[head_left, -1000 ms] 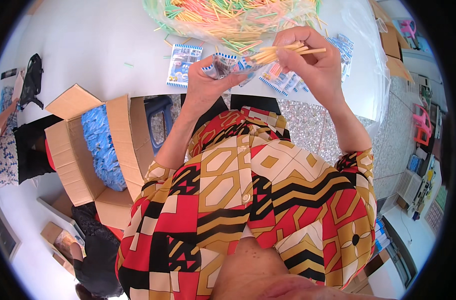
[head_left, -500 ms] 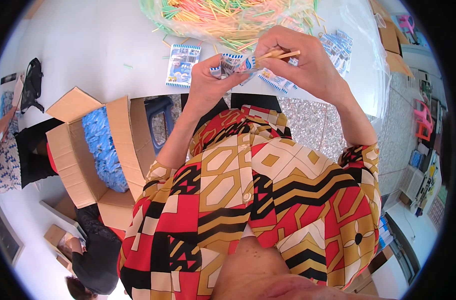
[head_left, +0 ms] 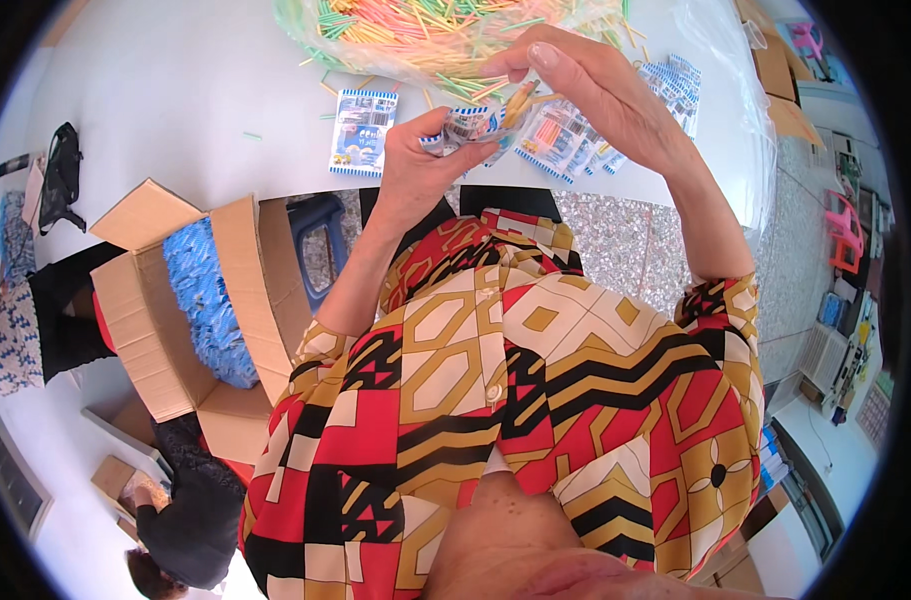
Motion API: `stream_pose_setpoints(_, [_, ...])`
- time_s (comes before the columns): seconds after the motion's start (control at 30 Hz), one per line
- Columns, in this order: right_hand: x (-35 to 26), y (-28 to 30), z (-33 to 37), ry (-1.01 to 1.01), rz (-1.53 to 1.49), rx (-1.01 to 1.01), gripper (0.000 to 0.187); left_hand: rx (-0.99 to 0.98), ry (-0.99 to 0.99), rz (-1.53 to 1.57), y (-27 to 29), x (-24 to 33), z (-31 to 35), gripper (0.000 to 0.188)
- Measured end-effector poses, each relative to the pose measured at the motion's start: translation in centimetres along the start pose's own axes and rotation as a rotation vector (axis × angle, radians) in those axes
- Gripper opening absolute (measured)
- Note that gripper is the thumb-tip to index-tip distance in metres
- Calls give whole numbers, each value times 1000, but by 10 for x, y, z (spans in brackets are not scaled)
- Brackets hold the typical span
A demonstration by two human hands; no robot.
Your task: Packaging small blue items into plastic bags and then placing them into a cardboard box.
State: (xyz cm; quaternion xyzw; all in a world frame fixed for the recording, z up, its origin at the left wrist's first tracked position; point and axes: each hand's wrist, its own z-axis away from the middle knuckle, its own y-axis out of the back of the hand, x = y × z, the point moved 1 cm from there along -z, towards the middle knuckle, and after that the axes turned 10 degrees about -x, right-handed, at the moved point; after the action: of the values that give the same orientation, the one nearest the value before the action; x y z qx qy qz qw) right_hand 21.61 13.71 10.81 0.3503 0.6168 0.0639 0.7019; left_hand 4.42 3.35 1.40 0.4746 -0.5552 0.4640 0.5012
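Through the head view I see the left hand [head_left: 415, 172] pinching a small blue-and-white packet [head_left: 472, 123], with pale yellow sticks [head_left: 518, 101] in its open end. The right hand [head_left: 615, 95] hangs just beyond it, fingers loosely spread and thumb apart; I can't tell whether it touches the packet. Farther across the white table [head_left: 205, 80] I have a clear plastic bag [head_left: 445, 68] of pink, green and yellow sticks. A flat packet [head_left: 363, 132] lies left of the hands. On my left, a cardboard box [head_left: 253, 280] holds blue packets [head_left: 211, 305].
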Motion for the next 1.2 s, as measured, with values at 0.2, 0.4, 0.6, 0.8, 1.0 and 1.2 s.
stream_pose_setpoints(0.2, [17,-6,-6,55,1,-24,47,-32,17,-22,0,1,1,15])
stream_pose_setpoints(0.4, [8,-3,-10,84,-121,-83,50,-43,-16,-88,1,-3,1,16])
stream_pose_setpoints(0.6, [0,-5,-15,152,-175,-45,48,-28,38,-60,2,-4,0,15])
stream_pose_setpoints(0.8, [7,-25,-15,138,398,21,39,-34,33,-75,1,-4,-1,14])
stream_pose_setpoints(1.0, [-13,-4,-18,210,-476,405,19,73,8,162,4,0,2,22])
stream_pose_setpoints(1.2, [40,-33,13,-10,-553,34,25,-2,-9,232,0,7,-4,25])
